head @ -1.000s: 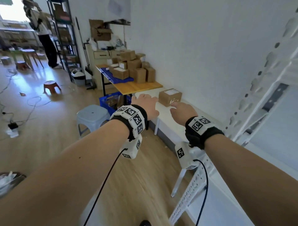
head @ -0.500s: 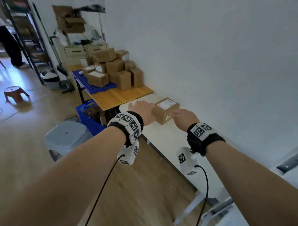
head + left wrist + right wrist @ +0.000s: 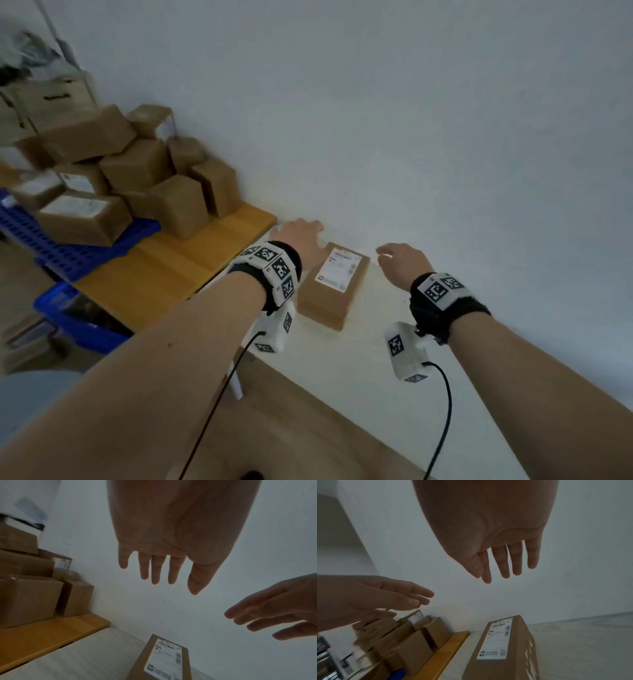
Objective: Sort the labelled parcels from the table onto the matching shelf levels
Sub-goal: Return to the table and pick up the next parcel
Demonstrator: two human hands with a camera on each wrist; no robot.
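both hands hang over the parcel, fingers straight and spread, gripping nothing: left hand past its left edge, right hand to its right. parcel lies flat on the white table near the wall, label up; label print unreadable. stacked boxes on the wooden table are blurred and cut off at left.

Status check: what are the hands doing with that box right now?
Both hands open, left hand and right hand flanking the labelled parcel, not gripping. Parcel flat on white table. Nothing in the way.
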